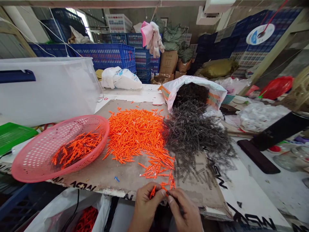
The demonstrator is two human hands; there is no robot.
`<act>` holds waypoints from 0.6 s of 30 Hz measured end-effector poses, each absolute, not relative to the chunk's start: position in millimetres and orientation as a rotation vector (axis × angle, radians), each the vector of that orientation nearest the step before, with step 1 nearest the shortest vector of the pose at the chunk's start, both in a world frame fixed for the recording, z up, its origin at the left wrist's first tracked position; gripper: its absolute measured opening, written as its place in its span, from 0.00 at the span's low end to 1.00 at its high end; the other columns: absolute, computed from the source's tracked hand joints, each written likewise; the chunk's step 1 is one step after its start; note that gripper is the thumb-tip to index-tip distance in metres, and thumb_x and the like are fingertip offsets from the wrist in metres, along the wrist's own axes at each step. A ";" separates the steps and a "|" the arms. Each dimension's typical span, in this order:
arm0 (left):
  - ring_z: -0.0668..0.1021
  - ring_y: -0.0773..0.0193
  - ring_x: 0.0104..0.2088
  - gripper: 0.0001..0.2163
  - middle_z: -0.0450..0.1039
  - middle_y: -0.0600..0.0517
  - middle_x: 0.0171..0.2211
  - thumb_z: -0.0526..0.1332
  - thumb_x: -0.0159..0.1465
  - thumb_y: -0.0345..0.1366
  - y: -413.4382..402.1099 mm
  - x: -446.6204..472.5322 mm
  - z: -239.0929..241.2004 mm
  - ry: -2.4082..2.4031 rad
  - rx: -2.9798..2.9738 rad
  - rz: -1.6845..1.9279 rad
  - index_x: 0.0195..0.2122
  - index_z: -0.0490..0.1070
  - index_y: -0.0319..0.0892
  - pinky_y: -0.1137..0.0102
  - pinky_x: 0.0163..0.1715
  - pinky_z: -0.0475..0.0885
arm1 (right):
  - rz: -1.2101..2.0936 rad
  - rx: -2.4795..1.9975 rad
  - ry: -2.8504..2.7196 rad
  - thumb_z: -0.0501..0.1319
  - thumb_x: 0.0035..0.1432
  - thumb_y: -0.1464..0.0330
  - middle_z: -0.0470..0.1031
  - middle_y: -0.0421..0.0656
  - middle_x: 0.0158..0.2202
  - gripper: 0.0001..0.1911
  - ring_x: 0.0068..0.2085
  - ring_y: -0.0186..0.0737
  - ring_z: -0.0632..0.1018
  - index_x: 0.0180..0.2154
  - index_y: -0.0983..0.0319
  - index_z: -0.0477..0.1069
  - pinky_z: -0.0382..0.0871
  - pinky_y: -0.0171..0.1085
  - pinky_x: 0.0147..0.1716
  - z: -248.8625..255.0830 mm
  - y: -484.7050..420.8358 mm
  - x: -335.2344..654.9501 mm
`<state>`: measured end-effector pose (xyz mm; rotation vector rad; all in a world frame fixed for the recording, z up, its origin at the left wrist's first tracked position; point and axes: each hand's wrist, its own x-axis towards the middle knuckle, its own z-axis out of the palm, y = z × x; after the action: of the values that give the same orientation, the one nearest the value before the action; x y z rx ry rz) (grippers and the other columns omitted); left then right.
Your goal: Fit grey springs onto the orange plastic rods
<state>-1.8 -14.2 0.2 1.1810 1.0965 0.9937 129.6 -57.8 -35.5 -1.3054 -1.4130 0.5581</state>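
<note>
At the front edge of the worktop my left hand (147,206) is closed, with small orange plastic pieces (153,192) between its thumb and fingers. My right hand (184,207) pinches at the end of an orange piece close to the left thumb; its fingertips partly cover what they grip. Just beyond the hands lies a heap of slim, pointed orange plastic pieces (136,133), its loose tail reaching toward my fingers. To the right spreads a tangled pile of dark coil springs (198,129), spilling from a white sack (169,93).
A pink perforated basket (31,151) with orange pieces and dark springs stands left. Behind it is a large translucent bin (48,93). A black stand-like object (263,151) sits right. Below the edge hangs a white bag (60,206) holding red pieces. Gloves (153,38) dangle overhead.
</note>
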 end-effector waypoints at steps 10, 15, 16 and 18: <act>0.55 0.73 0.17 0.11 0.57 0.60 0.14 0.66 0.54 0.41 -15.1 3.8 -7.3 1.064 0.820 0.971 0.23 0.70 0.39 0.76 0.19 0.49 | 0.637 -1.325 -1.410 0.54 0.65 0.66 0.75 0.40 0.30 0.11 0.32 0.36 0.76 0.36 0.59 0.74 0.67 0.31 0.34 -35.0 -55.8 130.4; 0.54 0.74 0.16 0.11 0.59 0.60 0.13 0.66 0.53 0.41 -14.7 4.7 -9.8 1.020 0.734 0.975 0.23 0.69 0.39 0.75 0.18 0.47 | 0.665 -1.332 -1.393 0.55 0.65 0.64 0.75 0.40 0.30 0.11 0.31 0.36 0.76 0.35 0.59 0.74 0.67 0.31 0.33 -35.7 -55.5 128.9; 0.54 0.74 0.16 0.11 0.59 0.60 0.13 0.67 0.53 0.41 -14.3 4.7 -9.1 1.015 0.726 0.977 0.22 0.69 0.39 0.75 0.18 0.47 | 0.659 -1.329 -1.385 0.55 0.64 0.64 0.76 0.40 0.30 0.10 0.32 0.36 0.76 0.36 0.59 0.74 0.67 0.31 0.33 -35.8 -55.6 128.3; 0.54 0.74 0.16 0.11 0.59 0.60 0.13 0.67 0.53 0.40 -13.5 4.9 -7.0 1.005 0.719 0.982 0.22 0.68 0.39 0.76 0.18 0.47 | 0.646 -1.323 -1.373 0.56 0.64 0.63 0.77 0.40 0.32 0.10 0.33 0.36 0.77 0.38 0.58 0.74 0.68 0.31 0.35 -35.8 -56.0 127.1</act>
<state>4.9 -13.5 -7.0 0.7191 1.0050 0.9815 127.1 -56.0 -35.8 -1.3234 -1.3728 0.6462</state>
